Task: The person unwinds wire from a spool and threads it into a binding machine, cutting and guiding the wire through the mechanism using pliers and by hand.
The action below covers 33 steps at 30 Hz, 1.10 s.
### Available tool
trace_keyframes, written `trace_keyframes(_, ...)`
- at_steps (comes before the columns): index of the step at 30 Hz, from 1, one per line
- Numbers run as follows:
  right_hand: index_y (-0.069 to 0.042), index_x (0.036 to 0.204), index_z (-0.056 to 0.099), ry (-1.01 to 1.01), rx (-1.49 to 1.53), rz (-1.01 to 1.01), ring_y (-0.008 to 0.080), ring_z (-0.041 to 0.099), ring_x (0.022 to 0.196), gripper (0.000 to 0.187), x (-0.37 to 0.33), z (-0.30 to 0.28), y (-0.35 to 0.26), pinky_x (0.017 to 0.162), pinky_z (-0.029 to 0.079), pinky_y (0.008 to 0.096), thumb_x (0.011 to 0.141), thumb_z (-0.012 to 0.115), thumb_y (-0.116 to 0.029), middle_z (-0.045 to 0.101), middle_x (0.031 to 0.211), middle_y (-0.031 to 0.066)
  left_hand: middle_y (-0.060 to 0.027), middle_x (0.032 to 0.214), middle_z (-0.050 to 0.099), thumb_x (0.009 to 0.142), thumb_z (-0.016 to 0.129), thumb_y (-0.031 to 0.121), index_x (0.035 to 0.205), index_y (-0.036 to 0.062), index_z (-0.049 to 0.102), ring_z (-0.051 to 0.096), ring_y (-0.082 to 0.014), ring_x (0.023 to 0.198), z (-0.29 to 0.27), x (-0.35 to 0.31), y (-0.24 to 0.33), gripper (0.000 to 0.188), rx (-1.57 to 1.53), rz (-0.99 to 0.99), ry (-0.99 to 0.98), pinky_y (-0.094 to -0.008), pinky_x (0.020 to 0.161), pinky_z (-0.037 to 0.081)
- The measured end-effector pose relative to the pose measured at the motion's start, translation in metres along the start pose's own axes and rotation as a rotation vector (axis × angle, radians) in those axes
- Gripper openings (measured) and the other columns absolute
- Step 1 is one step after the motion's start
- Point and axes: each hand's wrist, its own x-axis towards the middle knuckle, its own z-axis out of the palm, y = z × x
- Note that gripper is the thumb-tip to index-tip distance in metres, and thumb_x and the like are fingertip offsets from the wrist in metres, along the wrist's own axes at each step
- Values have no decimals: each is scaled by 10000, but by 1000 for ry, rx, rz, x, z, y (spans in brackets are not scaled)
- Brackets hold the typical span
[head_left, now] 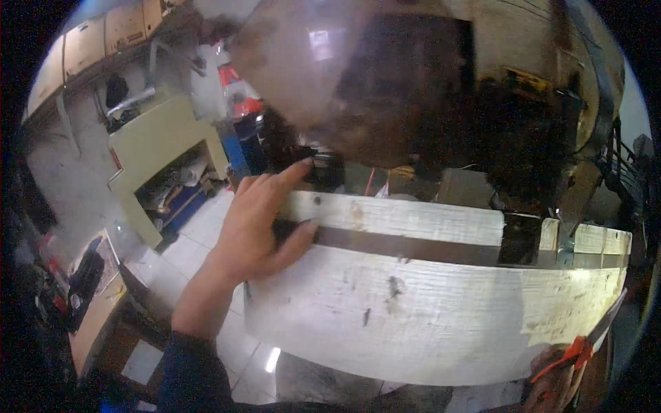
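Note:
A narrow white-painted wooden plank (413,219) lies along the far side of a broad white board (441,310), with a dark gap between them. My left hand (258,220) is around the plank's left end, its thumb at the near edge and its index finger stretched past the far edge. The other fingers are partly hidden. At the lower right, in shadow, my right hand (549,372) is closed around a red-handled tool (575,354). A long thin edge rises from there beside the board's right end; the tool's kind is unclear.
Short white wood pieces (599,241) sit beyond the board's right end. A pale yellow open-fronted cabinet (169,141) with papers and boxes stands on the white tiled floor (196,237). A wooden-edged table (100,316) is at the left. Haze blurs the upper middle.

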Motion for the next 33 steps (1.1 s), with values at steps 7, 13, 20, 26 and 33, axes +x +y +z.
trace_keyframes(7,10,1439,314,-168,10,-478,195,567,973,576,-50,88,-44,808,482,328,944,544,-176,568,1121,136,-125,927,561,818,676,324,1210,27,582,540,-303,885,-3,-4,-17,501,11,156,43,-395,816,397)
trace_keyframes(13,-16,1280,506,37,-80,-550,180,579,826,379,-70,116,-47,702,478,304,935,584,-150,601,961,60,-115,932,566,809,679,436,1157,22,596,547,-285,870,6,-10,-20,547,-111,212,176,-402,807,409)
trace_keyframes(20,-19,1089,547,-22,-219,-528,135,570,767,195,-73,127,-51,690,453,274,950,580,-151,609,887,50,-110,954,589,832,649,434,1137,22,609,561,-272,874,6,-9,-32,514,-220,219,133,-391,800,412)
trace_keyframes(26,5,1081,541,8,-137,-658,164,588,760,198,-77,164,-51,667,466,284,954,568,-145,619,889,86,-116,878,639,854,649,324,1037,29,665,596,-276,839,15,-6,-39,348,-147,231,169,-393,773,438)
trace_keyframes(33,14,1078,549,11,-7,-737,169,610,765,247,-57,170,-44,714,491,276,987,503,-211,629,936,121,-163,830,670,841,674,226,871,2,709,644,-310,774,-32,63,-54,229,-281,209,679,-377,712,491)
